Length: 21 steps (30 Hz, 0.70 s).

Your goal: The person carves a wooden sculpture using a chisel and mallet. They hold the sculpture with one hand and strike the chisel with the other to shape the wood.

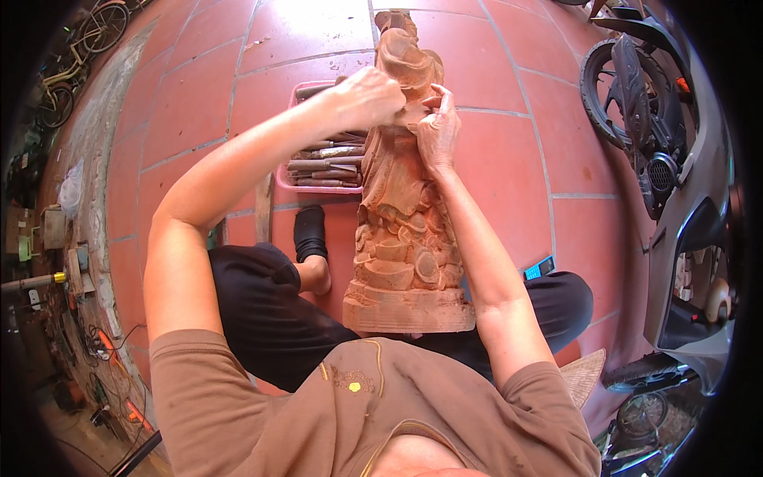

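Observation:
A carved reddish-brown wooden statue (407, 230) lies lengthwise in front of me, its flat base toward my body and its head at the far end. Over its upper part, my left hand (369, 97) is closed in a fist; whatever it grips is hidden by the fingers. My right hand (439, 131) rests on the statue's right side, fingers curled close to the left hand, and what they hold cannot be made out. A pink plastic basket (322, 189) stands left of the statue, with several wooden-handled carving tools (326, 163) lying in it.
Red floor tiles (509, 159) surround the statue. A blue keypad phone (539, 269) lies by my right knee. On the right stands a motorbike (683, 238); bicycles (99, 28) are at the far left. Cables and clutter (95, 358) line the left edge.

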Tool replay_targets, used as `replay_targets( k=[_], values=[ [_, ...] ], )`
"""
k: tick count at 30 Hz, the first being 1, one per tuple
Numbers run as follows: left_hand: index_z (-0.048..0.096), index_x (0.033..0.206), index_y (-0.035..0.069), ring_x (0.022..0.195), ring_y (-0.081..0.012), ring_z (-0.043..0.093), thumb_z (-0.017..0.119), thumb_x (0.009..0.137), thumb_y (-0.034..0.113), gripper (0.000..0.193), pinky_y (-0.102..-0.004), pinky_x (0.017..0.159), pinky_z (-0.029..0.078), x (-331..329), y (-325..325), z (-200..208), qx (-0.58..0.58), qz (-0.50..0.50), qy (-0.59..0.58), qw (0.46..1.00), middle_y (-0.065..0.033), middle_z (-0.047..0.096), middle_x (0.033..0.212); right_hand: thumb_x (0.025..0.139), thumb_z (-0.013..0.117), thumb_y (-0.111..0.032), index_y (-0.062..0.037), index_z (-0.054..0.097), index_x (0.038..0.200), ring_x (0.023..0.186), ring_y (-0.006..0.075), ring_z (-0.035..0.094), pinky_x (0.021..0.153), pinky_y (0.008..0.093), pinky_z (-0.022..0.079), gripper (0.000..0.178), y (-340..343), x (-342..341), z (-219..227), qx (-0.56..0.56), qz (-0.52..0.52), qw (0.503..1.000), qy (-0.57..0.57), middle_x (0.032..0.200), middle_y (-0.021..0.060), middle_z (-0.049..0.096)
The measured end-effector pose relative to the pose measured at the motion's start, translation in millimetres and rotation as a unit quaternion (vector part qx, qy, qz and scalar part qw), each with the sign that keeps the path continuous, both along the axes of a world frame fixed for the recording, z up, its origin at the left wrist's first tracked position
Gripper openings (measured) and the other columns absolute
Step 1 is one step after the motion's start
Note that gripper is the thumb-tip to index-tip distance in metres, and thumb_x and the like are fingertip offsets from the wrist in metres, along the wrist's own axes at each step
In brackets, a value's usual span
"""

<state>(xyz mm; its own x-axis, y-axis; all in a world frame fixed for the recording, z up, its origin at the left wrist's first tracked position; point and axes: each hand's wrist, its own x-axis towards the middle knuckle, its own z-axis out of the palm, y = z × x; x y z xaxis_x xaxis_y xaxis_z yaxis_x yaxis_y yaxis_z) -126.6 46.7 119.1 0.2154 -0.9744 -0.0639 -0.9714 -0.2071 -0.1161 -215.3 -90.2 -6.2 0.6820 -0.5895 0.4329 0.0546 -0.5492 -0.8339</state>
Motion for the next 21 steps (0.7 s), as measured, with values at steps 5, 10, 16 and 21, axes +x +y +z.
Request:
replay_targets(
  k=[5,10,16,21],
  values=[
    [0.073,0.076,0.0,0.075,-0.0338,0.072,0.065,0.075,0.007,0.011,-0.0425,0.069,0.057,13,-18,19,0.004,0.003,-0.011,1.0,-0.0202,0.07,0.076,0.083,0.045,0.009,-0.0012,0.053,0.129,0.093,0.0289,0.065,0.087,0.0406,0.053,0.048,5,-1,1,-0.022,-0.02,1.0,-0.002,0.098,0.0148,0.066],
    [0.077,0.085,0.006,0.086,-0.0276,0.074,0.068,0.078,0.021,0.019,-0.0413,0.076,0.056,0,-51,2,0.036,-0.051,-0.054,0.997,-0.0134,0.075,0.087,0.084,0.052,0.002,-0.0023,0.054,0.127,0.099,0.0312,0.062,0.089,0.0427,0.05,0.043,4,3,7,0.016,-0.011,1.0,0.024,0.098,0.0133,0.065],
    [0.078,0.088,0.006,0.092,-0.0277,0.073,0.065,0.083,0.024,0.022,-0.0396,0.08,0.055,9,-56,23,0.026,0.002,-0.033,0.999,-0.014,0.076,0.093,0.086,0.053,-0.002,-0.0014,0.055,0.126,0.098,0.0333,0.062,0.087,0.0439,0.05,0.04,-1,1,1,-0.028,-0.014,0.999,0.01,0.097,0.0135,0.066],
    [0.078,0.088,0.006,0.092,-0.0267,0.073,0.071,0.076,0.023,0.022,-0.0389,0.078,0.056,25,-62,-7,0.026,-0.051,-0.024,0.998,-0.0142,0.075,0.092,0.088,0.058,-0.007,0.0002,0.058,0.115,0.096,0.0357,0.063,0.084,0.0465,0.05,0.027,4,2,10,-0.081,0.0,0.996,0.032,0.096,0.0193,0.065]
  ],
)
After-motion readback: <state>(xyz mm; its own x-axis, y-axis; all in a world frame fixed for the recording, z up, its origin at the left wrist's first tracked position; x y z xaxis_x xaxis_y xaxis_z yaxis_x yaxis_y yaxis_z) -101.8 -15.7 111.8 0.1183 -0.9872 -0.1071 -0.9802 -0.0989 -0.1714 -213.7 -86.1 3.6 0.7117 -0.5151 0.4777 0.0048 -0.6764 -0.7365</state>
